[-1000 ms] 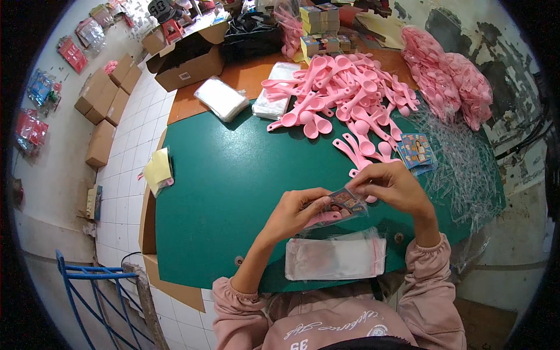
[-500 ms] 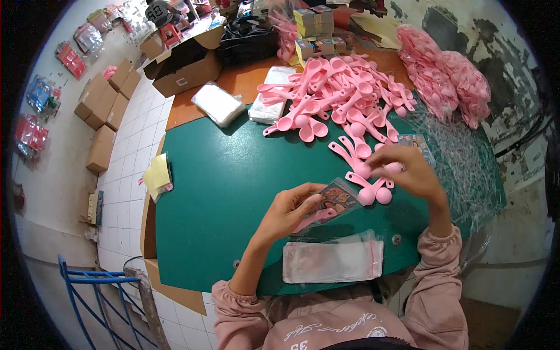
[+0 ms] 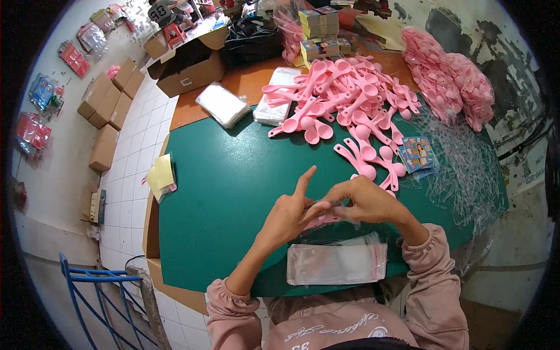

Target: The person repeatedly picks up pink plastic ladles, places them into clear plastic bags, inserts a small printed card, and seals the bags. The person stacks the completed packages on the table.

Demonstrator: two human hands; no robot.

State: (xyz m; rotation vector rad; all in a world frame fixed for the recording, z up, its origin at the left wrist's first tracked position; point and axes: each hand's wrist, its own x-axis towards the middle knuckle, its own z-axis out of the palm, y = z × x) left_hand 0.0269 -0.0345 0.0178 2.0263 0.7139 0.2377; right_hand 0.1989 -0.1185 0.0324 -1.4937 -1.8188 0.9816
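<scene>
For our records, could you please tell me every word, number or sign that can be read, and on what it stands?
Pink sweatshirt: white script and numerals, which I won't copy out.
Dark garment at the back: pale characters, likewise not copied.
Blue cards: printing too small to read.
Open cardboard box: white label, too small to read.

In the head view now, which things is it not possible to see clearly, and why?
All in the head view:
- Bagged pink spoon: partly hidden by the left hand and right hand.
- Bottom of the pink spoon pile: covered by upper spoons.
- Inside of the open cardboard box: hidden by its walls and shadow.
</scene>
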